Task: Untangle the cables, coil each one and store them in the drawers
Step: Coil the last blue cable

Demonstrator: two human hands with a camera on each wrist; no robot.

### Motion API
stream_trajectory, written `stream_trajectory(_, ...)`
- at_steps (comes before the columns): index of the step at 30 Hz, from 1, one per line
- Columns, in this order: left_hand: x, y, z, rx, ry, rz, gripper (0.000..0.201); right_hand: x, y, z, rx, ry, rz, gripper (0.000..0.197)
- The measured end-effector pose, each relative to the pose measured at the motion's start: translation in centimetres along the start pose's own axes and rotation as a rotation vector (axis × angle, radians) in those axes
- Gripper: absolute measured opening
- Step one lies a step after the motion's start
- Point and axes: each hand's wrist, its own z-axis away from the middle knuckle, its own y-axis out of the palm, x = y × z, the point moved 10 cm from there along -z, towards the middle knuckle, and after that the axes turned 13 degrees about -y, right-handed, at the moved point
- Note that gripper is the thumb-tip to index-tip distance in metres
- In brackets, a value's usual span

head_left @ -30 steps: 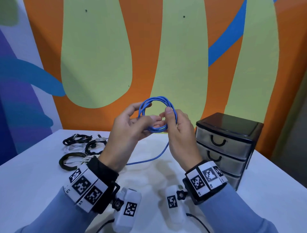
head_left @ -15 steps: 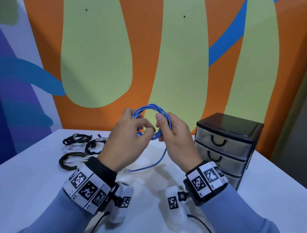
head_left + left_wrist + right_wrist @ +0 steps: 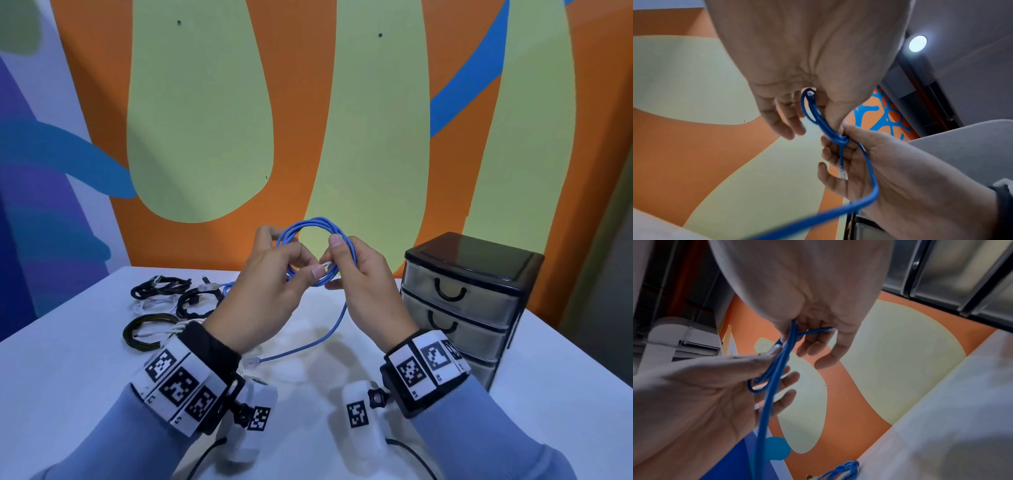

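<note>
Both hands hold a coil of blue cable upright above the white table. My left hand pinches the coil's lower left side between thumb and fingers. My right hand grips its right side, thumb on top. The loose tail hangs from the coil down to the table and ends in a clear plug near my left wrist. In the left wrist view the coil runs between both hands, with the other clear plug against the right hand's fingers. The right wrist view shows the cable pinched by both hands.
A black three-drawer unit stands at the right, all drawers closed. Coiled black cables, a dark green coil and white leads lie at the left. Another blue cable shows behind my left hand.
The coil has moved slightly left and down between my hands. The tail's plug end has come into view on the table by my left wrist.
</note>
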Motion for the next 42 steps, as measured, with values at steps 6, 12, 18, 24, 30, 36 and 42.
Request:
stream_trajectory(6,-0.8,-1.4,0.3,-0.174,0.056,0.103,0.013,-1.3,-0.3,0.1,-0.111,0.110,-0.106,0.030)
stream_trajectory(12,-0.6,-1.8,0.5,-0.204,0.000,0.263,0.018,-2.5,0.6,0.8,-0.108,0.249,-0.277,0.032)
stream_trajectory(18,1.0,-1.0,-0.2,-0.132,-0.105,0.639,0.023,-4.0,1.4,1.6,-0.078,0.375,-0.294,0.028)
stream_trajectory(24,2.1,-1.7,-0.5,-0.184,-0.173,0.688,0.029,-3.8,2.9,2.2,-0.111,0.516,-0.751,0.033)
stream_trajectory(30,3.1,0.3,-0.6,-0.011,-0.346,0.994,0.027,-2.6,2.3,1.6,-0.277,0.529,-1.236,0.036)
stream_trajectory(36,0.6,1.3,0.1,0.154,-0.283,1.121,0.010,-3.7,1.6,1.1,-0.357,0.549,-1.357,0.037)
stream_trajectory(42,0.1,-1.6,-0.2,0.003,-0.161,1.150,0.013,-2.6,2.4,1.0,-0.130,0.479,-0.981,0.036)
